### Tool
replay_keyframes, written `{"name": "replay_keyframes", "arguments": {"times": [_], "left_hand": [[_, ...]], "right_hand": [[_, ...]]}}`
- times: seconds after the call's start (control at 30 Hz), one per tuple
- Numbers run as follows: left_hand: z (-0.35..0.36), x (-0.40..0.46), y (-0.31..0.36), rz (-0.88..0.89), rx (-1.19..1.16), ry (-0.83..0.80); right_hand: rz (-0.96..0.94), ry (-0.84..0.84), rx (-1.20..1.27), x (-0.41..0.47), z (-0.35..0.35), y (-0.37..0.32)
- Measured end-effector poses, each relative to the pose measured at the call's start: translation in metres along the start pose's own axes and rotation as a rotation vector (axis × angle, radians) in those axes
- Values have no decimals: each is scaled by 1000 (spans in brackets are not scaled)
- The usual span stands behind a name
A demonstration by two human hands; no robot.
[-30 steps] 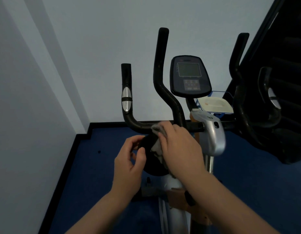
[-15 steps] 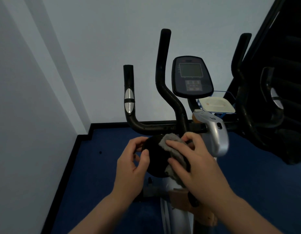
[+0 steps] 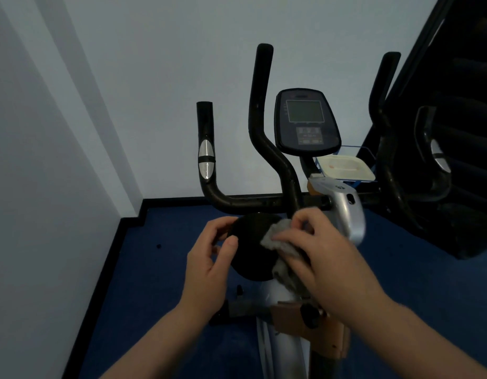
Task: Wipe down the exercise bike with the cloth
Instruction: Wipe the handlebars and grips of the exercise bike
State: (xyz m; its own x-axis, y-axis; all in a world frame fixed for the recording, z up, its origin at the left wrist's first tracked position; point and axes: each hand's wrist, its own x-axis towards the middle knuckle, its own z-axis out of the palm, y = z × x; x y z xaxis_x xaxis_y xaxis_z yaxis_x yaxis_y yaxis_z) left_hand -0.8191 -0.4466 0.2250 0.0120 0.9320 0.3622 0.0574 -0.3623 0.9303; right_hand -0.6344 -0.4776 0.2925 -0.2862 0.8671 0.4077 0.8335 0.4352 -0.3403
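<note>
1. Below the handlebar [image 3: 253,201] crossbar, near the middle of the bike [image 3: 280,170], sits a round black knob [image 3: 250,250], and both hands are on it.
2. Left hand [image 3: 209,266] comes in from the knob's left edge: thumb and curled fingers pinch the rim, with the thumb tip on the face of the disc and the fingertips over its upper left edge.
3. Right hand [image 3: 318,258] covers the knob's right side, fingers curled round a grey cloth [image 3: 280,242] and pressing it onto the disc.
4. Cloth is bunched up; one fold shows above the index finger against the black face, and another bit hangs out under the palm at the knob's lower right.
5. Just right of that hand, a silver housing [image 3: 346,212] curves down from the crossbar, its lower end blurred.
6. Up top, the console [image 3: 308,121] sits on its stem with a dark screen, flanked by tall black grips; the short left grip carries a silver sensor [image 3: 206,160].
7. Behind the console to the right, a white tray [image 3: 346,168] sits in a blue-rimmed holder.
8. Blue floor [image 3: 154,283] runs beneath, meeting pale walls [image 3: 127,77] at a black skirting.
9. Right edge: dark blinds [image 3: 466,105], dim and hard to read.
</note>
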Motion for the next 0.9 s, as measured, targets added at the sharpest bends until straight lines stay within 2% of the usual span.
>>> {"name": "replay_keyframes", "arguments": {"times": [0.1, 0.2, 0.33, 0.4, 0.53, 0.67, 0.77, 0.9], "left_hand": [[0, 0, 1, 8, -65, -9], [1, 0, 2, -5, -85, -11], [-2, 1, 3, -9, -115, -55], [-3, 1, 4, -12, -130, -71], [-6, 0, 4, -43, -149, -89], [-15, 2, 3, -69, -159, -163], [-22, 5, 0, -97, -152, -222], [-25, 5, 1, -123, -168, -251]], "right_hand": [[37, 80, -12, 28, 8, -10], [45, 143, -142, 32, 27, -21], [-99, 91, -230, 2, 33, -16], [-153, 85, -191, 2, 28, -9], [24, 168, -5, 26, 31, -26], [227, 112, 189, 18, 46, -48], [298, 97, 319, 3, 45, -51], [391, 194, 423, 20, 39, -56]]}}
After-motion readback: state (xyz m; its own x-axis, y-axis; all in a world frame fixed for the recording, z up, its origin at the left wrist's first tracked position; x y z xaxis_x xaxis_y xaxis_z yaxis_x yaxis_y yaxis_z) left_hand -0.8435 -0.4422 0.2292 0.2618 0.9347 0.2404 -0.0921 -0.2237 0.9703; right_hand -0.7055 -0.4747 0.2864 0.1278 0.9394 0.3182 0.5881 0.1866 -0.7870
